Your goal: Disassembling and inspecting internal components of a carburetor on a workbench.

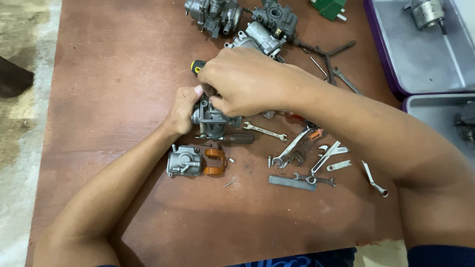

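Observation:
My left hand [182, 110] grips the left side of a grey metal carburetor body [213, 121] standing on the brown table [118, 74]. My right hand [245, 81] is closed around a screwdriver with a black and yellow handle [197, 65], held over the top of the carburetor; the shaft and tip are hidden by my fingers. A separate grey float bowl [184, 161] lies just in front, beside an orange float piece [214, 161].
Several wrenches [297, 148] and small screws lie scattered to the right. More carburetors [237, 20] sit at the far edge, with a green part [328, 7]. Two grey trays with purple rims [420, 49] stand at the right, one holding a metal part.

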